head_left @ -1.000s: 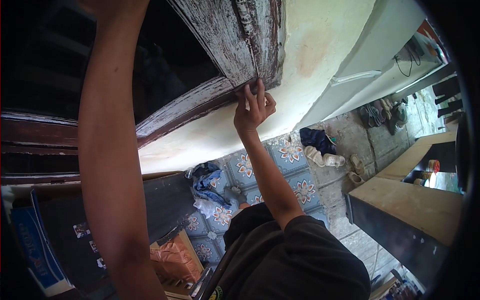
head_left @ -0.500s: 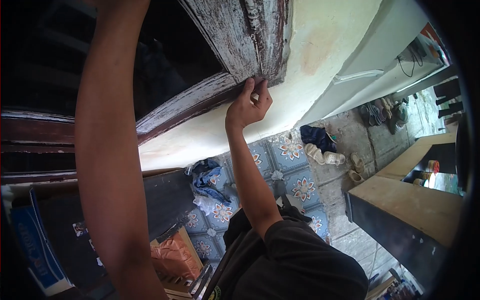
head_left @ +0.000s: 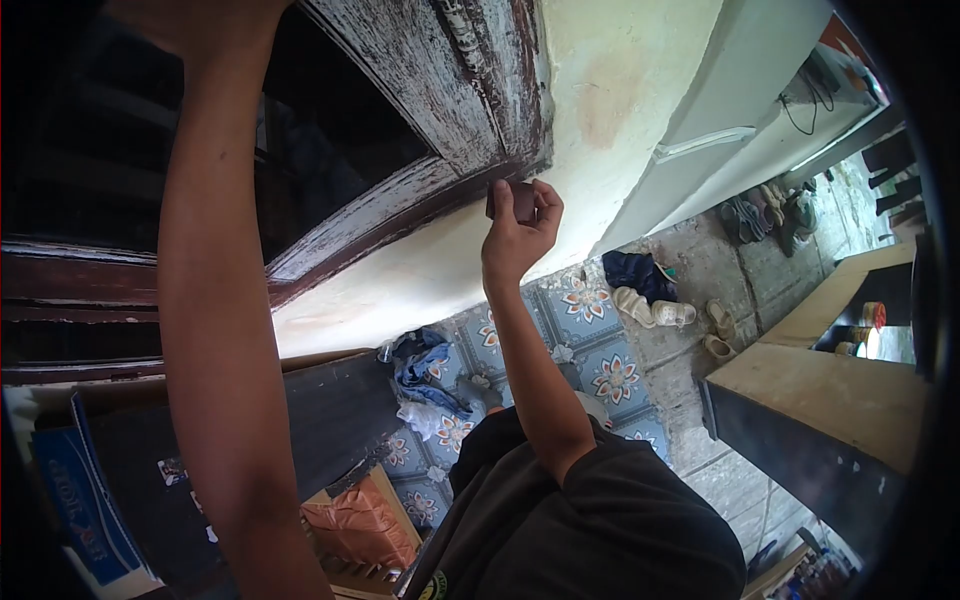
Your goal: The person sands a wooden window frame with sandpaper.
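My right hand is closed on a small, flat, dark brown piece of sandpaper, thumb on one side and fingers on the other. It is held just below the lower corner of a wooden window frame, whose pale paint is worn and streaked. Across the left side stretches my left arm, raised close to the camera. Only part of my left hand shows at the top edge, in front of the dark window pane; its fingers are hidden.
Below the window runs a cream wall. A dark bench stands beneath, beside crumpled jeans on patterned tiles. Shoes and a dark cloth lie on the floor. A wooden cabinet stands at right.
My right hand has come down slightly from the frame's lower edge, and the sandpaper shows more clearly. More of my left hand has come into view at the top.
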A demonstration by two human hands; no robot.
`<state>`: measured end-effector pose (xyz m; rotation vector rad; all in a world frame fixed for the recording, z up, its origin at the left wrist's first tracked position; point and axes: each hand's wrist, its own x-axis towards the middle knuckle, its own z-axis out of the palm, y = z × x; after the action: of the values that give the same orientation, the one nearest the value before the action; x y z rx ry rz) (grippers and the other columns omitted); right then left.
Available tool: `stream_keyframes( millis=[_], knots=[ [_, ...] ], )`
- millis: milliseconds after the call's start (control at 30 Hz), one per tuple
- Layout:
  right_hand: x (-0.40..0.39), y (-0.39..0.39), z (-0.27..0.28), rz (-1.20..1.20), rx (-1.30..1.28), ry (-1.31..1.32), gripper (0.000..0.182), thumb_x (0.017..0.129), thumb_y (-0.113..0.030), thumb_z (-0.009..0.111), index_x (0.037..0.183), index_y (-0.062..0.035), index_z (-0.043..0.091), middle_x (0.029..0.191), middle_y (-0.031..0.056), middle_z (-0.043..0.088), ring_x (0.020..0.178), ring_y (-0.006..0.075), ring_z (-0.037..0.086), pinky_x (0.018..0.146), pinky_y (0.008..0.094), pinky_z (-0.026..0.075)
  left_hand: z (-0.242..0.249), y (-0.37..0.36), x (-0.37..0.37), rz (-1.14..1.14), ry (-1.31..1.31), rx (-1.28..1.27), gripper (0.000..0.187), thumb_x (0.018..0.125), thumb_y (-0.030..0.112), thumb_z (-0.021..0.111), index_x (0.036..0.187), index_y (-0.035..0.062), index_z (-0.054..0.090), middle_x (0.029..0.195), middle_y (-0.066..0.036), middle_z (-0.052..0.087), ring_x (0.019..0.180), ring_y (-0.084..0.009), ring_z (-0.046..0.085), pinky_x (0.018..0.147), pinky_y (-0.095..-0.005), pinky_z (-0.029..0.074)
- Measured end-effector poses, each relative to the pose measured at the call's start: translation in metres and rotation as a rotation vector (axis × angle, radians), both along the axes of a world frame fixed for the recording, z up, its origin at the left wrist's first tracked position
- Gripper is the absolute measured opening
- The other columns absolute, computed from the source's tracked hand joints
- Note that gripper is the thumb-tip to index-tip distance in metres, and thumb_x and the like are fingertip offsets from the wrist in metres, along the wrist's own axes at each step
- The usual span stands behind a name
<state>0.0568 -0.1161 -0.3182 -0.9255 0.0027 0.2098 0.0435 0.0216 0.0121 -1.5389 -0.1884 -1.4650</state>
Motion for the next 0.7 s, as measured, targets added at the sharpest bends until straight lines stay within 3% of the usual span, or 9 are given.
stream_keyframes(
  millis=[33, 100, 133, 233, 367, 400, 533, 700],
  knots=[
    [0.005, -0.008, -0.001, 0.082, 0.125, 0.101, 0.046, 0.083, -0.002, 0.076, 0.122, 0.0032, 0.052, 0.097, 0.0068, 0.060, 0.087, 0.0128, 0.061, 0.076, 0.0254, 0.053, 0.007, 0.009, -0.003, 0.041, 0.001, 0.118, 0.056, 0.078, 0.027, 0.068, 0.133, 0.0215, 0.059, 0.138, -0.016, 0.050, 0.128, -0.0345, 0.047, 0.104, -0.0476, 0.036],
    [0.021, -0.015, -0.005, 0.132, 0.146, 0.267, 0.040, 0.085, -0.002, 0.075, 0.118, 0.0050, 0.055, 0.096, 0.0078, 0.062, 0.088, 0.0133, 0.063, 0.076, 0.0277, 0.056, 0.009, 0.016, 0.000, 0.015, -0.010, 0.164, 0.055, 0.079, 0.028, 0.068, 0.133, 0.0213, 0.059, 0.139, -0.016, 0.049, 0.128, -0.0345, 0.047, 0.104, -0.0477, 0.035],
    [0.029, -0.020, -0.008, 0.234, 0.167, 0.180, 0.030, 0.089, -0.008, 0.072, 0.114, 0.0049, 0.060, 0.096, 0.0091, 0.065, 0.090, 0.0139, 0.064, 0.075, 0.0288, 0.059, 0.010, 0.015, 0.001, -0.011, -0.023, 0.206, 0.055, 0.080, 0.029, 0.067, 0.133, 0.0212, 0.059, 0.140, -0.017, 0.049, 0.129, -0.0344, 0.047, 0.104, -0.0478, 0.035],
    [0.038, -0.032, 0.015, 0.165, 0.056, 0.124, 0.020, 0.095, -0.014, 0.066, 0.107, 0.0025, 0.064, 0.096, 0.0081, 0.067, 0.087, 0.0130, 0.065, 0.074, 0.0282, 0.059, 0.007, 0.012, -0.002, 0.075, -0.034, 0.152, 0.054, 0.082, 0.030, 0.066, 0.134, 0.0209, 0.059, 0.143, -0.017, 0.047, 0.129, -0.0348, 0.046, 0.104, -0.0478, 0.035],
    [0.042, -0.035, 0.033, 0.221, 0.010, 0.083, 0.026, 0.096, -0.016, 0.064, 0.117, -0.0030, 0.056, 0.094, 0.0083, 0.067, 0.076, 0.0105, 0.065, 0.057, 0.0233, 0.054, 0.007, 0.010, 0.002, 0.037, -0.049, 0.207, 0.053, 0.082, 0.031, 0.065, 0.134, 0.0208, 0.059, 0.145, -0.017, 0.046, 0.130, -0.0347, 0.046, 0.105, -0.0478, 0.034],
    [0.045, -0.030, 0.026, 0.292, 0.062, 0.152, 0.033, 0.095, -0.017, 0.066, 0.121, -0.0043, 0.051, 0.090, 0.0079, 0.067, 0.072, 0.0097, 0.064, 0.050, 0.0202, 0.047, 0.005, 0.007, 0.000, 0.032, -0.031, 0.167, 0.053, 0.082, 0.031, 0.065, 0.133, 0.0208, 0.059, 0.145, -0.017, 0.046, 0.130, -0.0347, 0.046, 0.105, -0.0477, 0.034],
    [0.049, -0.032, 0.015, 0.309, -0.026, 0.016, 0.035, 0.092, -0.020, 0.070, 0.120, -0.0039, 0.056, 0.085, 0.0040, 0.068, 0.070, 0.0081, 0.064, 0.049, 0.0176, 0.041, 0.009, 0.009, 0.001, -0.009, -0.008, 0.165, 0.054, 0.081, 0.030, 0.066, 0.133, 0.0206, 0.059, 0.143, -0.017, 0.047, 0.130, -0.0347, 0.046, 0.105, -0.0473, 0.034],
    [0.044, -0.025, 0.015, 0.214, -0.049, -0.015, 0.025, 0.089, -0.012, 0.073, 0.112, -0.0014, 0.067, 0.089, 0.0034, 0.069, 0.074, 0.0083, 0.065, 0.050, 0.0184, 0.044, 0.007, 0.017, 0.003, -0.004, -0.039, 0.159, 0.054, 0.079, 0.027, 0.067, 0.132, 0.0219, 0.060, 0.140, -0.016, 0.049, 0.127, -0.0346, 0.047, 0.105, -0.0466, 0.034]
  ],
)
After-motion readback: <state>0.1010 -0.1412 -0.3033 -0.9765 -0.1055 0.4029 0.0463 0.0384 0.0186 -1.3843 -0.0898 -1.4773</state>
